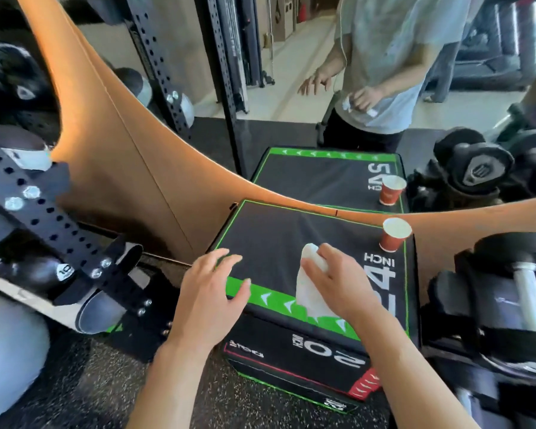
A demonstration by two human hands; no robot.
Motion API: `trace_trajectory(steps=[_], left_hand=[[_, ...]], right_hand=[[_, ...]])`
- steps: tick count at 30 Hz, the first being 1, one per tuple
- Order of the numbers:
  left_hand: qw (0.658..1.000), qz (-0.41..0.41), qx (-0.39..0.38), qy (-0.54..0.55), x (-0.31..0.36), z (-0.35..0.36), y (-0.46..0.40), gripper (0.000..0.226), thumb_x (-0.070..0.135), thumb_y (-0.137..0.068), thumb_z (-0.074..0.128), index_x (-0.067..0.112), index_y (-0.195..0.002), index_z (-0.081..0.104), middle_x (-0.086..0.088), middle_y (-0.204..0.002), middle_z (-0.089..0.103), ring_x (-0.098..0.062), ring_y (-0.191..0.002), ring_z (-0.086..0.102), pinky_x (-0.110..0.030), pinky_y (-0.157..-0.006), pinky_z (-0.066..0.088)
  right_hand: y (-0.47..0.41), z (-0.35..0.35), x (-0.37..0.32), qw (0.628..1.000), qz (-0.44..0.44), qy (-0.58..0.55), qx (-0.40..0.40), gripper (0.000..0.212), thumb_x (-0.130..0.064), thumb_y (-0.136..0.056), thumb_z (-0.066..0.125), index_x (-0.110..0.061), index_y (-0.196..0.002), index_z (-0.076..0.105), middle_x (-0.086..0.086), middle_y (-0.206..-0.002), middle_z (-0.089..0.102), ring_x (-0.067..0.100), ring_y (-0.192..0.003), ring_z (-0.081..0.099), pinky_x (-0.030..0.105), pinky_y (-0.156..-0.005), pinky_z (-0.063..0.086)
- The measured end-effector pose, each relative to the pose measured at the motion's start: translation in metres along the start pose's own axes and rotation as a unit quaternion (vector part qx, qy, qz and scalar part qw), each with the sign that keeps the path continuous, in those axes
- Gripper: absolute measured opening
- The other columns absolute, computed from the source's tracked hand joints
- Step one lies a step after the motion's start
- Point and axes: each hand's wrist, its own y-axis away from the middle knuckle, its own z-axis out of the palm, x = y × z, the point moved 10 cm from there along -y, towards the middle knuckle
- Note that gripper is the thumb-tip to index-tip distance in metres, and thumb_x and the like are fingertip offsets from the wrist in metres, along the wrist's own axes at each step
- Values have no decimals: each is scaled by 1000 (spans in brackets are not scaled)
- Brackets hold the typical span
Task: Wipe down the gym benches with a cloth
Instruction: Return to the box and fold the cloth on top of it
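While the left hand (212, 283) rests flat, the right hand's (338, 280) grip clutches the cloth (310, 292) beneath it.

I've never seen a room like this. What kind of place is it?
Most likely a gym: a black padded jump box with green edging, heavy black dumbbells, and a black steel rack with holes.

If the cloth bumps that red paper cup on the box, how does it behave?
The red paper cup is probably light, so it would likely slide or tip at a nudge. It stands upright near the far right corner of the box, so it could go over the edge. Contents can't be seen.
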Motion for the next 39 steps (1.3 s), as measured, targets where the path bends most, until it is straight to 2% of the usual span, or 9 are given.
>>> trace_trajectory(steps=[7,11,16,20,22,26,32,36,39], left_hand=[[999,6,-53,-6,-17,60,-57,43,40,-95,69,23,-135,65,5,-144,55,-17,-135,48,-38,-113,40],[993,59,-98,-23,-20,101,-91,44,43,-94,65,23,-132,66,2,-141,57,-22,-132,52,-44,-109,43],[981,122,-149,-17,-33,148,-130,49,50,-93,52,25,-133,65,4,-141,56,-22,-131,52,-44,-107,43],[970,144,-198,-1,-60,178,-149,49,49,-94,53,26,-135,64,6,-143,54,-21,-135,50,-44,-111,40],[961,160,-226,6,-70,193,-154,49,51,-96,51,28,-139,61,8,-146,51,-18,-138,46,-41,-114,37],[942,188,-276,24,-78,215,-150,49,50,-97,51,30,-142,58,11,-149,48,-15,-140,42,-38,-115,34],[925,222,-302,64,-68,240,-141,55,49,-91,45,25,-138,61,10,-142,54,-16,-133,49,-36,-109,40],[916,243,-304,96,-56,251,-128,49,41,-86,57,25,-131,65,10,-133,59,-17,-121,56,-35,-99,47],[915,252,-300,92,-55,256,-118,47,37,-84,67,23,-129,66,10,-130,59,-18,-115,59,-37,-94,52]], right_hand=[[-53,41,47,999,33,0,-19,42,-53,-96,51,-21,-73,34,-2,-67,50,9,-61,47,29,-52,34],[-79,80,66,997,65,15,-28,42,-55,-94,47,-22,-72,33,-3,-68,51,10,-60,49,31,-51,36],[-101,128,72,994,77,63,-49,38,-49,-98,49,-21,-75,38,-3,-73,52,24,-69,52,39,-60,38],[-110,156,72,986,125,95,-52,37,-46,-99,51,-21,-77,37,-3,-78,53,28,-75,52,40,-65,38],[-114,172,70,981,143,111,-65,34,-48,-100,51,-19,-82,44,-2,-85,55,28,-82,54,42,-72,44],[-109,201,76,967,160,155,-126,43,-56,-100,53,-19,-121,58,-2,-115,58,24,-108,53,42,-91,47],[-84,177,104,971,209,90,-69,38,-51,-93,65,-29,-123,59,-13,-116,55,17,-108,50,38,-95,45],[-72,164,119,964,259,23,-59,29,-40,-96,62,-28,-123,61,-14,-114,56,12,-107,54,33,-90,48],[-75,167,116,966,243,23,-85,26,-31,-95,63,-27,-121,64,-14,-112,57,12,-105,56,31,-88,49]])
